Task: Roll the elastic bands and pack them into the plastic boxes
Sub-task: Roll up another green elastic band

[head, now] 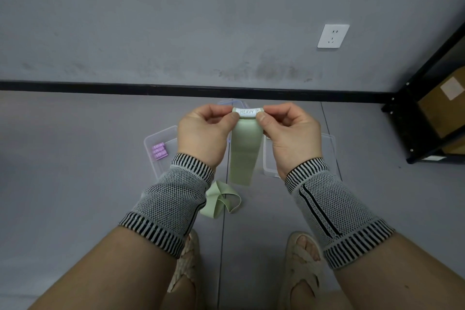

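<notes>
left hand (205,131) + right hand (289,133) pinch green band (245,148) top | spare green band (221,200) on floor (75,158) | purple rolls (158,152) in left box (161,137)

A white wall socket (333,36) sits at one o'clock; a black shelf (427,78) with cardboard boxes (445,106) stands at three o'clock; a black skirting (176,88) runs along the wall.

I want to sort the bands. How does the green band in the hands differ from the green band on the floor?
The pale green elastic band marked HEAVY hangs straight, pinched by left hand and right hand; the loose pale green elastic band lies twisted on the grey floor, untouched. Both look unrolled.
</notes>
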A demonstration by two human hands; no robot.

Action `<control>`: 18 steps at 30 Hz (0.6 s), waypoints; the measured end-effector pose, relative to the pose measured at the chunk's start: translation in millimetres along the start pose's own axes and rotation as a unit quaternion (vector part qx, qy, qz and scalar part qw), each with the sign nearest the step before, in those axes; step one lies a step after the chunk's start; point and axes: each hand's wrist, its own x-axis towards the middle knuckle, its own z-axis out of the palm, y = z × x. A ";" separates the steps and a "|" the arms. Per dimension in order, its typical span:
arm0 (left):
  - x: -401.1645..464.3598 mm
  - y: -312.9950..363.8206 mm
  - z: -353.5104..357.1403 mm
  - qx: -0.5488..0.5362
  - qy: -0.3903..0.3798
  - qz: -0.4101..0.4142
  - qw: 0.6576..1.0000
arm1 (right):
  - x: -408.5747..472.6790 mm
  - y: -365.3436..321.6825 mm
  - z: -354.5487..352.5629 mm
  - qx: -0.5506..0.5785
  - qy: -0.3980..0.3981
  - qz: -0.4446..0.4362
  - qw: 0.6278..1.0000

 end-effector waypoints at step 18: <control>-3.4 7.2 2.1 -0.065 -0.067 -0.063 0.994 | 2.7 -5.4 -5.1 -0.024 -0.021 0.002 0.999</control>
